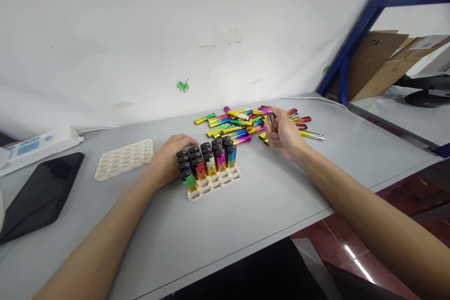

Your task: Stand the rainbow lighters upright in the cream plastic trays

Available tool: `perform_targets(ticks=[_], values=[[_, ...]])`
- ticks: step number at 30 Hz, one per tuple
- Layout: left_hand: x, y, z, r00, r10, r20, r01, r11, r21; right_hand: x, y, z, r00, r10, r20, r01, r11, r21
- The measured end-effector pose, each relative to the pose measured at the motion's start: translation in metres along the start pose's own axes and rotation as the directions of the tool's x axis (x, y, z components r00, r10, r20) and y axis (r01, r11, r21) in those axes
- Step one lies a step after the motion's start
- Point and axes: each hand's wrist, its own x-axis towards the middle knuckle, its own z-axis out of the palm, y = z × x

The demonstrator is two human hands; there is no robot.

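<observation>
Several lighters (210, 164) with black tops and shiny coloured bodies stand upright in a white rack (215, 188), filling its back rows; the front holes of the rack are bare. My left hand (174, 155) curls round the rack's back left corner, its fingertips partly hidden behind the lighters. Over the right part of a loose pile of lighters (234, 124), my right hand (283, 132) is closed on a lighter (272, 121), of which only the dark top with a metal glint shows. The pile lies flat near the wall in mixed metallic colours.
A second white rack (124, 158) lies to the left of my left hand. Further left are a black phone-like slab (44, 194) and a white power strip (42, 147). A white wall (147, 47) bounds the grey table (267, 201). Blue shelving (351, 33) and cardboard boxes (379, 63) stand at right.
</observation>
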Motion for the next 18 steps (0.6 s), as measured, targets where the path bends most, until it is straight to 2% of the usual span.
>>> perform_targets(ticks=[7,10,14,18], values=[[0.000,0.002,0.000,1.000,-0.013,0.004,0.013,1.000,-0.007,-0.001,0.000,0.000,1.000,0.002,0.003,-0.002,1.000,0.008],[0.001,0.001,0.001,1.000,-0.019,0.005,0.019,1.000,-0.008,-0.001,0.003,0.000,0.999,-0.020,0.046,0.019,1.000,0.018],[0.001,0.000,0.002,1.000,-0.013,0.000,0.013,1.000,-0.003,-0.003,0.005,-0.003,0.982,-0.121,0.146,0.124,0.992,-0.011],[0.000,0.002,0.001,1.000,-0.008,-0.004,0.008,1.000,-0.013,-0.013,-0.002,-0.004,0.920,-0.237,0.313,0.303,0.936,-0.178]])
